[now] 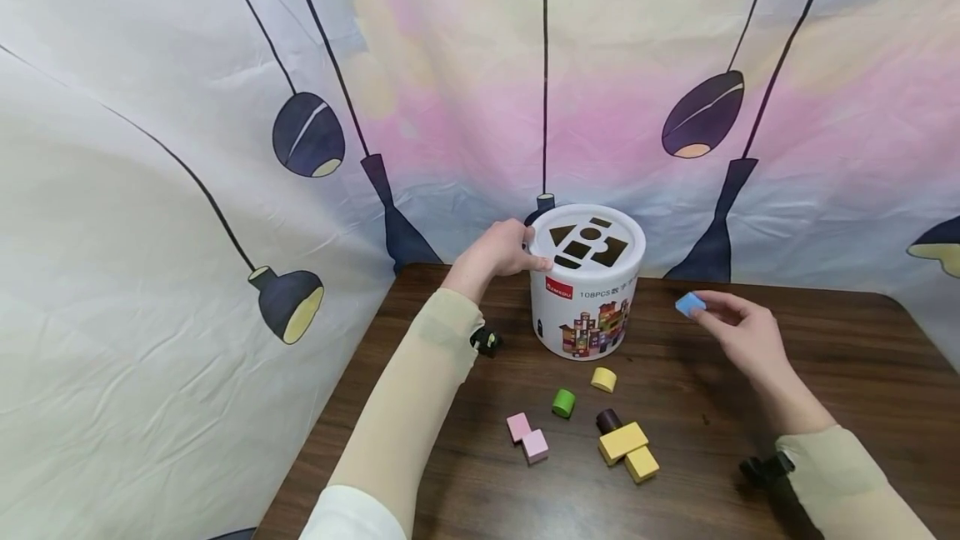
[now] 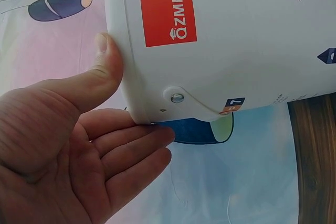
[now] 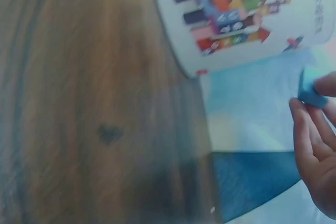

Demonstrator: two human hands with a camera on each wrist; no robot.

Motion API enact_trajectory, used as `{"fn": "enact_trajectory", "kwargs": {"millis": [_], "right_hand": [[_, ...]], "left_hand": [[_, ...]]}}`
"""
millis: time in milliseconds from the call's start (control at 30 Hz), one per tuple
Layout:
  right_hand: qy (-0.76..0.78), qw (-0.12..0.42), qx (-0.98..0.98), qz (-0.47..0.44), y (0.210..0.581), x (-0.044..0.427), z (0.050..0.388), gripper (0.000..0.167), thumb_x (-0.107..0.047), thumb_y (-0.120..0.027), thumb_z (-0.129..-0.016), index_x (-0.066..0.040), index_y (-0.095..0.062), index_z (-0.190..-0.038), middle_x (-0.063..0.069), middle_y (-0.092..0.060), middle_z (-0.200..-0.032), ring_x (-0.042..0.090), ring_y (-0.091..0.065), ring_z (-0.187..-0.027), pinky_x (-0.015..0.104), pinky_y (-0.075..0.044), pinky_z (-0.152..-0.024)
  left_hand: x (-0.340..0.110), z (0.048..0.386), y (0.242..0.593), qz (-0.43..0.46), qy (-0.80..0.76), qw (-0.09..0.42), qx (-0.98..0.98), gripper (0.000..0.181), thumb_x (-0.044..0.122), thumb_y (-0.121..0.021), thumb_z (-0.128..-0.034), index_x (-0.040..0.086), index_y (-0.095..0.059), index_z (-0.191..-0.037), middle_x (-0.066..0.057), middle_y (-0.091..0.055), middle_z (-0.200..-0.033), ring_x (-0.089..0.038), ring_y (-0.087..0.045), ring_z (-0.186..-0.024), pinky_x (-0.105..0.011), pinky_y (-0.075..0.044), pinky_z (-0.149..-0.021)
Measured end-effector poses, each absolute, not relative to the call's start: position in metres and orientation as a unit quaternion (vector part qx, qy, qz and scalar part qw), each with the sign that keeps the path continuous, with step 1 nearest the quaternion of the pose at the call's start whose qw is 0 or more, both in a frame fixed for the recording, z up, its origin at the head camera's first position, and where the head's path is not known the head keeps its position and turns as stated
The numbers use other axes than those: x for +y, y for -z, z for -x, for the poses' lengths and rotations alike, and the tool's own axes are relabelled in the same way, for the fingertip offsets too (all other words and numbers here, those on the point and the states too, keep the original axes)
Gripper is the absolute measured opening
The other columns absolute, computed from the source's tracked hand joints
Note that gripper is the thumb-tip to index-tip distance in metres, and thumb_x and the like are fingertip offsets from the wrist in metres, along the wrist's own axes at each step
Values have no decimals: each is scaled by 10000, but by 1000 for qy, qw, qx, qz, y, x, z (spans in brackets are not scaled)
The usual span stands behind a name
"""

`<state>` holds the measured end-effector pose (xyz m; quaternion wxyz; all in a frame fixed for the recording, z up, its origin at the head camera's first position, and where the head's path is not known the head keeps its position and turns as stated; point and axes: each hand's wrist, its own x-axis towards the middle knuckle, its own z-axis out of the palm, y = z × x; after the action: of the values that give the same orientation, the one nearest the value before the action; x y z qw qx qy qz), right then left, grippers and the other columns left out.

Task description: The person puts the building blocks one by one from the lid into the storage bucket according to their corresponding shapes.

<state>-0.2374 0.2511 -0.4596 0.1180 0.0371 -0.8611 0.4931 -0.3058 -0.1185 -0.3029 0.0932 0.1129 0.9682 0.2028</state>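
A white toy-block bucket (image 1: 585, 298) stands at the table's back, its lid (image 1: 615, 227) cut with shaped holes. My left hand (image 1: 501, 250) rests against the lid's left rim. In the left wrist view, the thumb (image 2: 107, 59) touches the rim and the other fingers (image 2: 134, 148) extend fairly straight beside the bucket. To the bucket's right, my right hand (image 1: 742, 332) pinches a small blue block (image 1: 690, 304) between thumb and fingertips, raised above the table. The right wrist view shows the blue block (image 3: 311, 87) apart from the bucket; its full shape is partly covered.
Loose blocks lie before the bucket: a yellow rounded one (image 1: 603, 379), a green cylinder (image 1: 564, 402), two pink ones (image 1: 536, 446), a dark brown cylinder (image 1: 608, 420) and two yellow ones (image 1: 624, 442). The wooden table (image 1: 712, 473) ends at a printed cloth (image 1: 465, 107) behind.
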Motion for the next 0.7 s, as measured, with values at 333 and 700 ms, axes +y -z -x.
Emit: {"fn": "enact_trajectory", "kwargs": {"millis": [333, 700], "right_hand": [[-576, 179, -797, -31, 419, 224, 243, 481, -290, -775, -1018, -33, -693, -1416, -210, -691, -1057, -27, -661, -984, 98, -520, -790], [-626, 246, -737, -71, 399, 182, 255, 382, -139, -788, -999, -2, -728, -1350, -163, -733, -1046, 14, -704, -954, 128, -557, -770]], "left_hand": [[-119, 306, 302, -114, -204, 93, 968, 369, 412, -810, -975, 72, -748, -1105, -94, -661, -994, -245, -564, -886, -357, -452, -782], [-118, 304, 302, -112, -205, 90, 968, 367, 414, -811, -973, 66, -742, -1065, -98, -662, -1022, -253, -567, -908, -369, -458, -807]]}}
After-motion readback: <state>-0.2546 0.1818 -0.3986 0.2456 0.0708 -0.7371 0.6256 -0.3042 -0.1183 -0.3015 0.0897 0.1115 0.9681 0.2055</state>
